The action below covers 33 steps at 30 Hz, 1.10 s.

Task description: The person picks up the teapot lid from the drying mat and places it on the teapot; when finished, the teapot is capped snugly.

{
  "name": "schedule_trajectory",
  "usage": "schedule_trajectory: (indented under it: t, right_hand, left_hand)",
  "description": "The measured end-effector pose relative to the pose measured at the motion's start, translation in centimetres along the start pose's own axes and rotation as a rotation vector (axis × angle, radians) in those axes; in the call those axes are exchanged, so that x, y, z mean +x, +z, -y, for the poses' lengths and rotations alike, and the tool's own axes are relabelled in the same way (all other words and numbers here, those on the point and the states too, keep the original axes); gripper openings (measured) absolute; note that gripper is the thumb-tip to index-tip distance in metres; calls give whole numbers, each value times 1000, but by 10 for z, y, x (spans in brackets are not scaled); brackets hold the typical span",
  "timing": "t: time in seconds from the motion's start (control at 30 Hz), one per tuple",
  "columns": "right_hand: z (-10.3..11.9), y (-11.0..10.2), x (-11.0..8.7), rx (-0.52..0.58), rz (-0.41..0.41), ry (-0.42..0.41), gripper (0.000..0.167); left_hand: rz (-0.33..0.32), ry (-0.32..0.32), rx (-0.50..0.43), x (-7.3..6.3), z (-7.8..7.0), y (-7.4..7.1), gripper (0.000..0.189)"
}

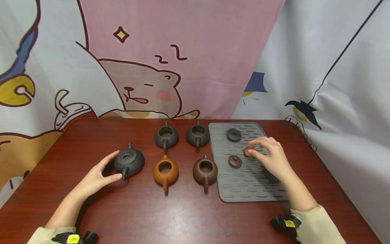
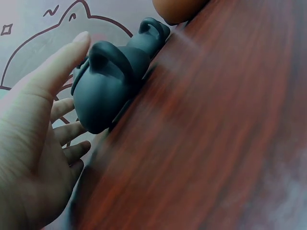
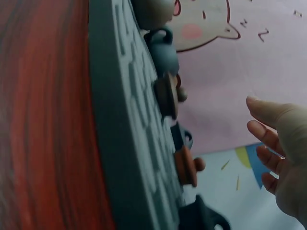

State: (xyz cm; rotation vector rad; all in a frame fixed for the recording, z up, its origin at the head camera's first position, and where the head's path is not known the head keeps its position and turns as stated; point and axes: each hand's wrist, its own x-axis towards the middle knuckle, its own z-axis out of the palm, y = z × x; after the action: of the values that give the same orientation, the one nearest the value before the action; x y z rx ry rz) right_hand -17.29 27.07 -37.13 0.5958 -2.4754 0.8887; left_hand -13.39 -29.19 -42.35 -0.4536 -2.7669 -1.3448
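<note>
At the left, a black teapot (image 1: 134, 164) has a flat round top with no opening showing. My left hand (image 1: 99, 174) lies beside it, thumb near the handle and fingers along the far side; the left wrist view shows the fingers fairly straight and not wrapped round the teapot (image 2: 103, 96). Over the grey mat, my right hand (image 1: 272, 157) hovers above a small orange lid (image 1: 248, 151). In the right wrist view the orange lid (image 3: 186, 165) sits on the mat, apart from the loosely bent fingers.
Between the hands stand two dark teapots (image 1: 166, 136) (image 1: 197, 136), an orange teapot (image 1: 165, 169) and a brown teapot (image 1: 205, 171), all uncovered. A brown lid (image 1: 235, 161), a dark ring-shaped lid (image 1: 233, 135) and a partly hidden dark lid (image 1: 270, 175) lie on the grey mat (image 1: 237, 191).
</note>
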Motion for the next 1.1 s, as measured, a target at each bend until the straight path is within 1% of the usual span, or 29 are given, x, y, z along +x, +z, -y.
schedule_trajectory:
  t: [0.17, 0.33, 0.4, 0.43, 0.5, 0.63, 0.73, 0.83, 0.93, 1.1]
  right_hand:
    - [-14, 1, -3, -29, 58, 52, 26]
    - [-28, 0, -4, -50, 107, 94, 27]
    - [-32, -1, -4, -57, 125, 115, 26]
    - [-34, -2, -4, -57, 135, 128, 26]
    - [-37, -3, -3, -58, 157, 157, 26]
    - [-42, -3, -2, -57, 204, 207, 26]
    - [-44, -1, -1, -50, 239, 225, 26]
    - [-46, 0, 1, -39, 261, 236, 26]
    - [-46, 2, 2, -28, 279, 249, 25]
    - [-46, 3, 2, -15, 302, 269, 23]
  left_hand:
    - [-35, 58, -31, 0, -9, -4, 79]
    - [-72, 105, -59, 3, -28, -4, 82]
    - [-85, 134, -79, 3, -37, -2, 84]
    - [-82, 154, -104, 3, -41, -1, 84]
    - [-68, 199, -154, 4, -48, 3, 86]
    - [-7, 280, -283, 6, -61, 14, 88]
    - [24, 309, -327, 6, -68, 24, 88]
    - [57, 323, -357, 6, -75, 34, 87]
    - [89, 318, -383, 6, -80, 43, 87]
    - [118, 298, -385, 8, -81, 57, 86]
